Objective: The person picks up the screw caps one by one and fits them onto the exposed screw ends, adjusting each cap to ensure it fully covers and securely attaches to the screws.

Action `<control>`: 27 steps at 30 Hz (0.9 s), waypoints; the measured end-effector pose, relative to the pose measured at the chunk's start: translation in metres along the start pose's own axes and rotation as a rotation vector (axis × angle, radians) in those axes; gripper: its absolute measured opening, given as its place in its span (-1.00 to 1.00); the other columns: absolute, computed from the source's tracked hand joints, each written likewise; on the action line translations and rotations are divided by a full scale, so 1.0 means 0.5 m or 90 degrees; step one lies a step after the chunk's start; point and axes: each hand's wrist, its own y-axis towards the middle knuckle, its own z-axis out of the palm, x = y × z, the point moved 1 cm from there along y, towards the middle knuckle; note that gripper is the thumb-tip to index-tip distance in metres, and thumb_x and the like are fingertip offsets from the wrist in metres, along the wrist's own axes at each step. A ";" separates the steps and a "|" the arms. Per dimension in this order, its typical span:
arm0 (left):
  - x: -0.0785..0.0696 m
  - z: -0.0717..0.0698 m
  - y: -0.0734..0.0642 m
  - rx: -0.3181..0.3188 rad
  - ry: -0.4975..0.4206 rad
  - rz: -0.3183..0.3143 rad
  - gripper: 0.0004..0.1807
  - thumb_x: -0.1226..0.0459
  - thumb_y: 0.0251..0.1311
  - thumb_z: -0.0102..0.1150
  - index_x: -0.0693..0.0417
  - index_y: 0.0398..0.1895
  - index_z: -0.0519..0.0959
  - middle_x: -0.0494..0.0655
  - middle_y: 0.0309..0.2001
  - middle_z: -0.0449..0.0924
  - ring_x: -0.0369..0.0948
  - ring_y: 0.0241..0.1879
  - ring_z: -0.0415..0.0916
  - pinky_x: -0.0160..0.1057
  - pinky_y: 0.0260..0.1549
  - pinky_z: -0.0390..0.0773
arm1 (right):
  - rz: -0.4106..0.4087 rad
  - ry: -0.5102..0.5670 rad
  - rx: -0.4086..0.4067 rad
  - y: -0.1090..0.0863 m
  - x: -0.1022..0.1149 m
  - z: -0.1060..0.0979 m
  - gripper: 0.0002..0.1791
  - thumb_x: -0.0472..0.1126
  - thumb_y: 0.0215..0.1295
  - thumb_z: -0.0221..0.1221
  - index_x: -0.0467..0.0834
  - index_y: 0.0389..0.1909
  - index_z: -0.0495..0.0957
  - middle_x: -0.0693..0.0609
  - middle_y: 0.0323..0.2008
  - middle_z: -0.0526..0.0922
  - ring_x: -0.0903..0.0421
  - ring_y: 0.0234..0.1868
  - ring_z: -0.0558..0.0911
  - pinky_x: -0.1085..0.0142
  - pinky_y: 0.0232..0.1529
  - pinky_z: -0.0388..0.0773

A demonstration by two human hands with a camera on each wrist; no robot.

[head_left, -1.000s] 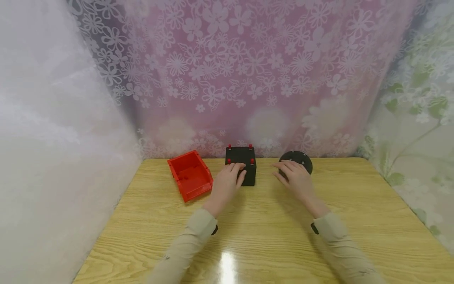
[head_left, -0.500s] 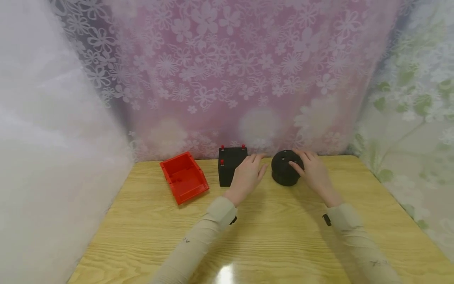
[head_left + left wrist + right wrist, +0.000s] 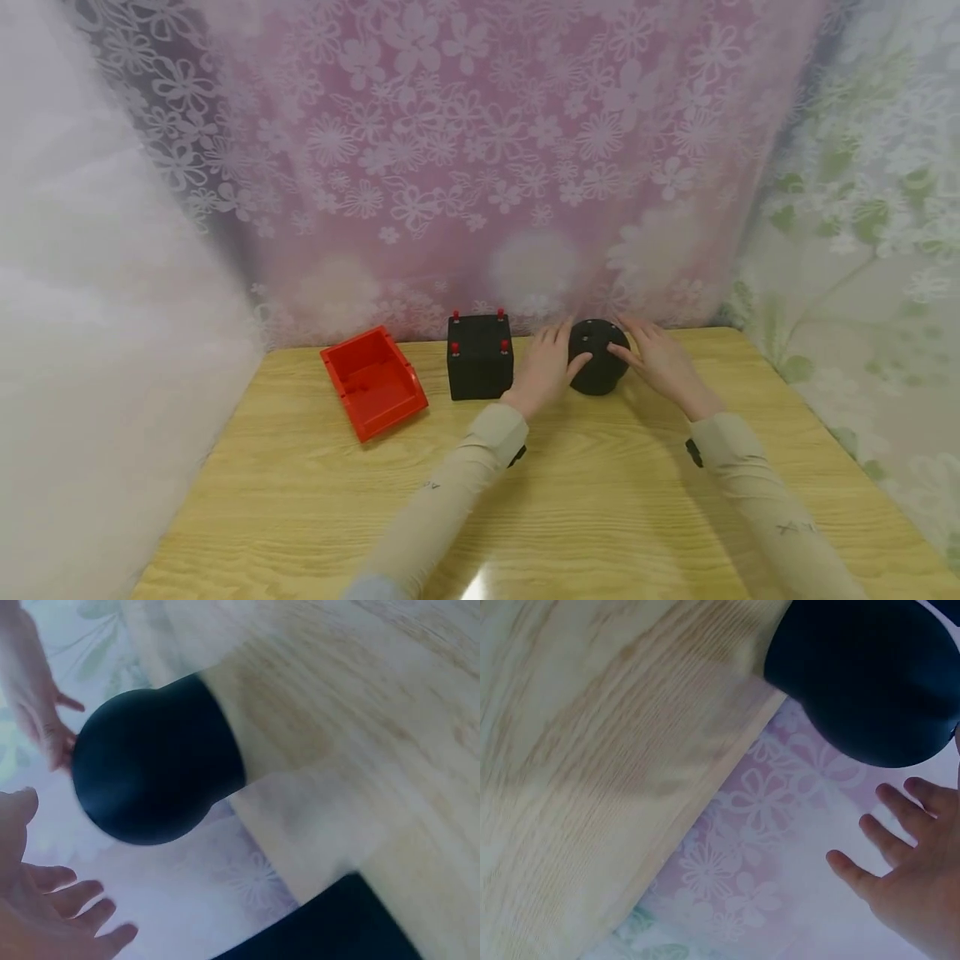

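A black round piece (image 3: 597,367) with a wider disc-like top stands near the table's back edge in the head view. Small metal-looking studs show on its top. My left hand (image 3: 546,368) is at its left side, fingers spread and fairly straight. On the other side my right hand (image 3: 663,364) reaches to the rim, its thumb over the top. In the left wrist view the black round piece (image 3: 161,761) lies between both hands, the left fingers apart from it. The right wrist view has the right hand's fingers (image 3: 885,840) extended beside the wide rim.
Left of the round piece stands a black box (image 3: 480,358) with red-tipped pegs at its top corners. Farther left a red open bin (image 3: 375,383) sits at an angle. A patterned pink curtain (image 3: 465,167) hangs behind the wooden table (image 3: 585,517).
My left hand has moved right, off the black box to the round piece. My right hand has moved from in front of the round piece to its right side. The view has shifted slightly.
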 end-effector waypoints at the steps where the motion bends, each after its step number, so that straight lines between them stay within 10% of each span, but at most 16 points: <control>1: 0.000 0.006 0.002 0.010 0.009 -0.005 -0.17 -0.22 0.51 -0.25 0.04 0.64 -0.03 -0.02 0.57 0.12 -0.08 0.56 0.06 -0.08 0.51 0.09 | 0.002 0.005 0.016 0.001 -0.002 0.001 -0.20 0.09 0.53 0.09 -0.26 0.57 0.08 -0.42 0.43 0.26 -0.47 0.42 0.20 -0.38 0.37 0.12; 9: 0.005 0.040 0.006 0.051 0.001 -0.028 -0.11 -0.29 0.46 -0.28 -0.04 0.66 -0.13 -0.13 0.64 -0.10 -0.08 0.62 -0.40 0.11 0.54 -0.16 | -0.016 -0.011 0.070 0.003 -0.009 0.008 -0.12 0.16 0.51 0.08 -0.23 0.61 -0.02 -0.36 0.52 0.13 -0.42 0.50 0.09 -0.44 0.37 0.01; 27: 0.007 0.062 0.020 0.047 -0.011 -0.012 -0.21 -0.19 0.51 -0.19 -0.04 0.64 0.01 -0.13 0.58 0.12 -0.08 0.61 -0.15 0.13 0.53 -0.08 | -0.033 -0.077 0.032 -0.009 -0.018 0.030 -0.17 0.10 0.53 0.07 -0.35 0.55 0.07 -0.39 0.47 0.21 -0.40 0.42 0.29 -0.38 0.34 0.17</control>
